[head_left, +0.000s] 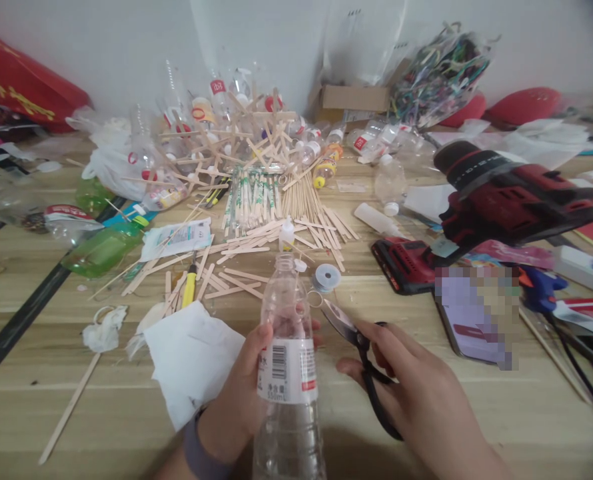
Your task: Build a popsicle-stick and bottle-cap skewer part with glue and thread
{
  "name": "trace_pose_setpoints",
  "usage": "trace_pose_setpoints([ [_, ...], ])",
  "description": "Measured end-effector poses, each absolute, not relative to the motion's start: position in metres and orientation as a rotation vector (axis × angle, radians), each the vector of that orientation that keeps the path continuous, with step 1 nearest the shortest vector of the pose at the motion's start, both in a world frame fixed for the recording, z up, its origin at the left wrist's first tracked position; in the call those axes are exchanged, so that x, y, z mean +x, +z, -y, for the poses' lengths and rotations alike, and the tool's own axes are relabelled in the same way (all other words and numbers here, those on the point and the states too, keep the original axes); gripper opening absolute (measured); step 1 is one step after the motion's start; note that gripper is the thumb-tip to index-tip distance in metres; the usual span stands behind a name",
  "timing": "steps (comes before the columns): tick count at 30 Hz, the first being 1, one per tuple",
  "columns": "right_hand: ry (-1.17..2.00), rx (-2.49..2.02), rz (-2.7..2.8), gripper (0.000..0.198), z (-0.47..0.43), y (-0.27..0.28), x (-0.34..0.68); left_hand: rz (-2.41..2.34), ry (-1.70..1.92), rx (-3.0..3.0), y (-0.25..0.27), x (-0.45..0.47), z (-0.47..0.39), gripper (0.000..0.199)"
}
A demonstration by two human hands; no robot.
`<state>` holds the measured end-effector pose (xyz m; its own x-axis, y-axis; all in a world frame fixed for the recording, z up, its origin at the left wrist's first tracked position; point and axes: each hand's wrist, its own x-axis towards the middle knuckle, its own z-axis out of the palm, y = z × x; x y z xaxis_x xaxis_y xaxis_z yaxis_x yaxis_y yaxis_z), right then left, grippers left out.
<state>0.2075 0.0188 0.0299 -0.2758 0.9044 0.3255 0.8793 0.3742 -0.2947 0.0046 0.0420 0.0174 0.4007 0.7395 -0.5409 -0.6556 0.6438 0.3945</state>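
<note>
My left hand (pixel 241 380) is wrapped round a clear plastic bottle (pixel 289 427), which stands nearly upright, uncapped, with its neck pointing away. A white label with a barcode and "550mL" circles its middle. At the right, my right hand (pixel 411 387) holds black-handled scissors (pixel 364 343); their blades point up and left toward the bottle's shoulder without clearly touching it. A clear spool (pixel 326 277) lies just beyond the blades. White paper (pixel 191 353) rests beside my left wrist.
A red and black cordless drill (pixel 516 200) stands at right, near a phone (pixel 471 320). Wooden craft sticks (pixel 236 283), a yellow-handled tool (pixel 189 283) and a green bottle (pixel 104 248) lie ahead and left. Several clear bottles fill the back.
</note>
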Motion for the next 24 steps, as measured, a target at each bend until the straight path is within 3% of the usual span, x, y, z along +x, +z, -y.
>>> trace_pose_setpoints([
  [13, -0.066, -1.544, 2.292, 0.042, -0.021, 0.026, 0.208, -0.826, 0.858, 0.218, 0.007, 0.001, -0.039, 0.044],
  [24, -0.333, -1.479, 2.333, 0.037, -0.025, 0.028, 0.208, -0.798, 0.793, 0.184, 0.014, 0.003, -0.04, 0.047],
])
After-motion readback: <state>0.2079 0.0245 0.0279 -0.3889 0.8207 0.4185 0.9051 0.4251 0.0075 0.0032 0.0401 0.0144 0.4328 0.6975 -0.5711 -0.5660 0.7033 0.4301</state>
